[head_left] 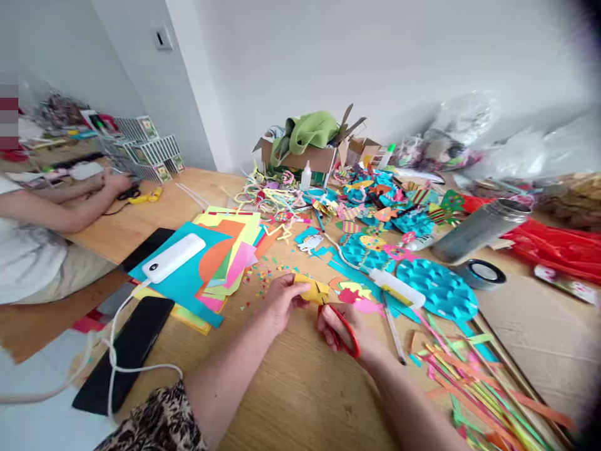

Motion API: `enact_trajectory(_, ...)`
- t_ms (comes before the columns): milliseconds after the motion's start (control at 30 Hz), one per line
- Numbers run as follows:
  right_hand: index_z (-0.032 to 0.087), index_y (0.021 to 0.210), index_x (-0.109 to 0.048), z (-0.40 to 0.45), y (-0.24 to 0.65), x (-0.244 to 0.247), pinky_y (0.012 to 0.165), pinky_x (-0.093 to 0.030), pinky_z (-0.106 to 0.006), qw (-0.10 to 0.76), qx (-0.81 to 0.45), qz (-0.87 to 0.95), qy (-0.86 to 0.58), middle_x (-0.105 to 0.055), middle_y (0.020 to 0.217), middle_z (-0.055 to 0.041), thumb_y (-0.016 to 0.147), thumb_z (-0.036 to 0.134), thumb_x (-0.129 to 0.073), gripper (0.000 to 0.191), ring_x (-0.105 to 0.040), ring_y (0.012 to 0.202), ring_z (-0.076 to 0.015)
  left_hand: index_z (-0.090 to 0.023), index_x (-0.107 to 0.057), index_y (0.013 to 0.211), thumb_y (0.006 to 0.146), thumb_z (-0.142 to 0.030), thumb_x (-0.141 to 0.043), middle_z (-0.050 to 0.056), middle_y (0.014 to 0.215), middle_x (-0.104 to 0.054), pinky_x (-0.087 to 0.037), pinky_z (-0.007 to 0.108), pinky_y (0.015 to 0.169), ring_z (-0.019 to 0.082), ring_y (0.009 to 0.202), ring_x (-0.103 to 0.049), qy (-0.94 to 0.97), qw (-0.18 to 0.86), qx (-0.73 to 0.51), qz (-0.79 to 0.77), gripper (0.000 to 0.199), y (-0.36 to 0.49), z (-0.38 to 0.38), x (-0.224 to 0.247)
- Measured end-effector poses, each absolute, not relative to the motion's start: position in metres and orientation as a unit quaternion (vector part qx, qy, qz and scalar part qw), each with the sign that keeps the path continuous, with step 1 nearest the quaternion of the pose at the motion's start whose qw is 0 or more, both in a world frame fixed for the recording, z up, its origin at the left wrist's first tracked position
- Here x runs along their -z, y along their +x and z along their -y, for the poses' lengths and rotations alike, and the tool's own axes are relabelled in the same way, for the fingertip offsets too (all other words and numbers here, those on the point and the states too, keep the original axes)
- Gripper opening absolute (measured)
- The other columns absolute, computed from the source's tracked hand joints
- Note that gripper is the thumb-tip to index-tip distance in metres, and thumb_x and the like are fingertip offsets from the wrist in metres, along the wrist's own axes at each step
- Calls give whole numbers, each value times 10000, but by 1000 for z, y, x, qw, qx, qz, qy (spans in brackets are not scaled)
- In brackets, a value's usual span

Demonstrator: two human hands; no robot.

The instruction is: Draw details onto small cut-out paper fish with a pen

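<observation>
My left hand [282, 299] pinches a small piece of yellow paper [306, 289] between thumb and fingers. In my right hand [345, 326] is a pair of red-handled scissors [351, 337], fingers through the loops. The scissor blades reach over the right edge of the yellow paper. Just beyond my right hand lie pink and yellow paper cutouts [350, 294]. A white glue bottle [399, 288] rests on its side to the right, and a pen [394, 329] lies beside it. Tiny paper scraps [263, 275] are scattered past my left hand.
Coloured paper sheets [188, 269] and a white power bank [173, 257] lie left. Blue egg-tray pieces [436, 288], paper strips [488, 388] and a metal flask [481, 230] fill the right. A box [322, 160] stands behind. Another person's arms [89, 200] rest on the table at far left.
</observation>
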State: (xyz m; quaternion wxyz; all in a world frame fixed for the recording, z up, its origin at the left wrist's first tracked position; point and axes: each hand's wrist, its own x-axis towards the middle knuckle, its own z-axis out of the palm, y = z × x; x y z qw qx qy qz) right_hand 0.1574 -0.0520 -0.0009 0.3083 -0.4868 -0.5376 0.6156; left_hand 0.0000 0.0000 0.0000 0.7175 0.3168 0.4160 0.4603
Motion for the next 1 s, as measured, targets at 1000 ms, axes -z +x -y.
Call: enact_trajectory(1000, 190, 639, -521, 50, 156, -3, 385, -276, -224, 311, -632, 524, -480, -500, 460, 26, 685, 847, -526, 659, -429, 367, -90, -136, -711, 659, 512, -341, -828, 34, 648, -655, -395, 229, 520, 139, 608, -565, 370, 708, -421, -429, 279, 0, 5, -4)
